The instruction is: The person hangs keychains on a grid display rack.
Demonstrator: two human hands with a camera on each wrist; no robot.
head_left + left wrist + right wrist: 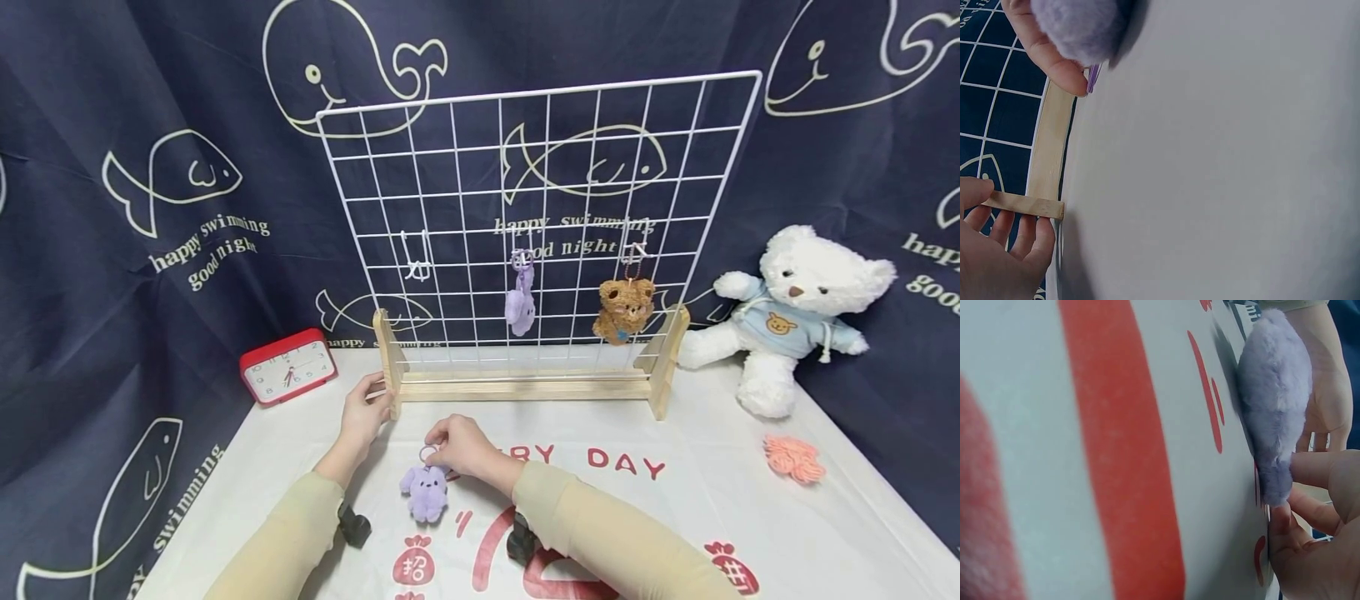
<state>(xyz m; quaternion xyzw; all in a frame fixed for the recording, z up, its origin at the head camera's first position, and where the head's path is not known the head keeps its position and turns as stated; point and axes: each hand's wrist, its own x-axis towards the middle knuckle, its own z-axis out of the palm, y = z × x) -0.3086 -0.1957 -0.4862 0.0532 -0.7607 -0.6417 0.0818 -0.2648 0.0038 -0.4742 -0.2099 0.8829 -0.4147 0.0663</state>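
Observation:
With my left hand (366, 410) I hold the left wooden foot (1025, 204) of a white wire grid rack (501, 200); the thumb lies on one side and the fingers on the other. A purple plush keychain (427, 493) is pinched near its top by my right hand (463, 446), close to its metal ring (428, 453), low over the tabletop. The right wrist view shows thumb and fingers at the narrow end of the plush (1275, 394). On the grid hang another purple plush keychain (521, 307) and a brown bear keychain (626, 310). A white hook (417, 258) hangs at the grid's left.
A red-framed clock (289, 367) stands left of the rack. To the right sit a white teddy bear (795, 308) in a blue top and a coral-pink bundle (794, 459). The white tablecloth (630, 508) has red print. Dark blue fabric (202, 75) hangs behind.

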